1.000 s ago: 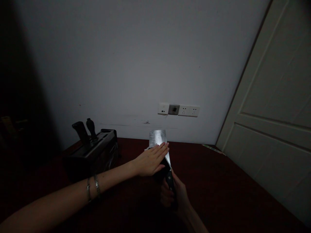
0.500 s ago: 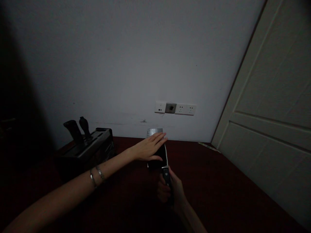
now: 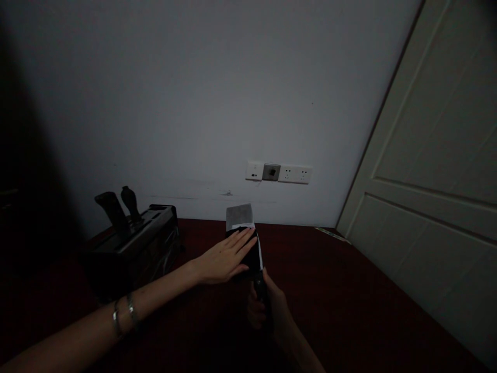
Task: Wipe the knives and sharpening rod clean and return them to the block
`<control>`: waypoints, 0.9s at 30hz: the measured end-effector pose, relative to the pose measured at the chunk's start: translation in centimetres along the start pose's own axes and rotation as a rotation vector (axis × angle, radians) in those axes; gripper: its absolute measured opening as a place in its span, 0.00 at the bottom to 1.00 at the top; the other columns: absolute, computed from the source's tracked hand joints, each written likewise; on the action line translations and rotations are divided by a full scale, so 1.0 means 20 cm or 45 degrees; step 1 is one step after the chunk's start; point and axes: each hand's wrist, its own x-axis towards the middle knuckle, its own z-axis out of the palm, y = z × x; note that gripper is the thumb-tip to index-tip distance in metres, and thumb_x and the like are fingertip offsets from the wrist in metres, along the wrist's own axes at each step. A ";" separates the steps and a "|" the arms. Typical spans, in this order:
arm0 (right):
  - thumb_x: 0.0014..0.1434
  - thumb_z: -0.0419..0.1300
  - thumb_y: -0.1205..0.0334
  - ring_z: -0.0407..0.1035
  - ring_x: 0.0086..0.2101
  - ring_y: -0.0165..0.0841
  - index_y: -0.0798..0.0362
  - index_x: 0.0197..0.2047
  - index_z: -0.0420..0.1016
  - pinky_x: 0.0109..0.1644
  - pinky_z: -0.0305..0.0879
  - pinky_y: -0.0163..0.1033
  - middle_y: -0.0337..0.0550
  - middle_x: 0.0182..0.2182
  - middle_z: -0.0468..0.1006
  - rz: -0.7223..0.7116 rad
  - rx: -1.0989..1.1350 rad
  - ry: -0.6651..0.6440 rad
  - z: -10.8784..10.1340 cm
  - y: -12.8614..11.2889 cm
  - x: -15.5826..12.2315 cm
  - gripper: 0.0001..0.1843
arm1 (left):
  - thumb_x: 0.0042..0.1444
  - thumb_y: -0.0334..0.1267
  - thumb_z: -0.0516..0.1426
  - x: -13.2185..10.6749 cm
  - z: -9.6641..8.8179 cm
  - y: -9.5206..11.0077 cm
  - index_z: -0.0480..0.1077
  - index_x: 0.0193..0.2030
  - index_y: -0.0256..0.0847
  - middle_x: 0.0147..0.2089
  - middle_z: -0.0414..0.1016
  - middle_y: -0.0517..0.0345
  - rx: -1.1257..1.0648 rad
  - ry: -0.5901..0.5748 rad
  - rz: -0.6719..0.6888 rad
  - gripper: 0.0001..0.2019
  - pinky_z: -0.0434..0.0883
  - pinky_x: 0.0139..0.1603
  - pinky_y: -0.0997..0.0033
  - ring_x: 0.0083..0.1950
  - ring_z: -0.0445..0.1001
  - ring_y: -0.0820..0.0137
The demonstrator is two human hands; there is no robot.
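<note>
A cleaver [image 3: 239, 213] is held up in front of me, its broad blade pointing away and its black handle toward me. The upper blade looks pale grey. Lower down it is black, and I cannot tell whether that is a reflection or a dark cloth. My right hand [image 3: 272, 303] is closed round the handle. Across the face of the blade lies my left hand [image 3: 229, 256], flat, fingers stretched out. Its palm side is hidden. Two bracelets [image 3: 123, 313] circle the left wrist.
On the left of the dark red table [image 3: 310, 280] stands a black knife block [image 3: 143, 233] with two dark handles [image 3: 130, 202] sticking up. Wall sockets [image 3: 277, 172] are behind. A pale panelled door [image 3: 423, 228] borders the right, near a thin strip [image 3: 332, 234] on the table.
My left hand has slid down the blade toward the handle and a little left, baring more of the far end. The cleaver has shifted slightly left and tilted. My right hand keeps its grip.
</note>
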 end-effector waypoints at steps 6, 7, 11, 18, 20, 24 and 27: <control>0.49 0.49 0.33 0.42 0.08 0.21 0.54 0.17 0.61 0.11 0.44 0.29 0.28 0.07 0.53 0.017 -0.047 0.100 -0.01 0.03 0.01 0.30 | 0.59 0.44 0.47 0.03 -0.01 0.03 0.36 0.66 0.35 0.68 0.29 0.46 -0.013 -0.010 0.017 0.33 0.44 0.65 0.59 0.68 0.31 0.61; 0.49 0.48 0.33 0.42 0.08 0.21 0.54 0.17 0.61 0.11 0.44 0.30 0.28 0.07 0.53 0.016 -0.062 0.099 0.00 0.02 0.00 0.31 | 0.59 0.44 0.47 0.03 -0.01 0.03 0.35 0.66 0.35 0.68 0.29 0.46 -0.025 -0.016 0.018 0.33 0.44 0.65 0.59 0.68 0.31 0.61; 0.51 0.45 0.33 0.43 0.08 0.21 0.54 0.17 0.61 0.12 0.43 0.29 0.29 0.07 0.53 0.032 -0.103 0.116 0.04 -0.01 -0.03 0.32 | 0.59 0.44 0.47 0.02 -0.05 0.00 0.33 0.66 0.38 0.68 0.27 0.48 -0.093 -0.033 0.013 0.34 0.44 0.65 0.58 0.68 0.30 0.61; 0.49 0.48 0.33 0.44 0.08 0.20 0.54 0.16 0.60 0.12 0.42 0.29 0.30 0.08 0.54 0.018 -0.053 0.279 0.03 0.01 -0.04 0.31 | 0.58 0.49 0.48 0.07 -0.01 0.04 0.33 0.66 0.34 0.68 0.26 0.45 -0.172 -0.011 -0.052 0.36 0.44 0.65 0.58 0.67 0.28 0.60; 0.49 0.46 0.32 0.44 0.08 0.21 0.54 0.16 0.60 0.12 0.41 0.29 0.30 0.07 0.53 0.057 -0.050 0.335 0.02 0.02 -0.04 0.32 | 0.58 0.50 0.47 0.09 0.03 0.06 0.34 0.66 0.33 0.68 0.27 0.43 -0.201 0.007 -0.094 0.36 0.43 0.65 0.58 0.67 0.28 0.60; 0.51 0.45 0.33 0.43 0.08 0.21 0.54 0.17 0.60 0.12 0.43 0.29 0.29 0.08 0.52 0.077 -0.041 0.318 -0.01 0.02 -0.04 0.32 | 0.59 0.50 0.46 0.09 0.04 0.06 0.33 0.66 0.33 0.68 0.25 0.43 -0.287 -0.003 -0.151 0.36 0.44 0.65 0.55 0.67 0.27 0.60; 0.51 0.47 0.34 0.43 0.08 0.21 0.54 0.17 0.61 0.11 0.43 0.30 0.29 0.07 0.53 0.074 -0.055 0.245 -0.01 0.01 -0.04 0.31 | 0.59 0.46 0.48 0.06 0.01 0.02 0.33 0.66 0.35 0.68 0.25 0.44 -0.360 -0.068 -0.055 0.35 0.44 0.65 0.56 0.67 0.27 0.61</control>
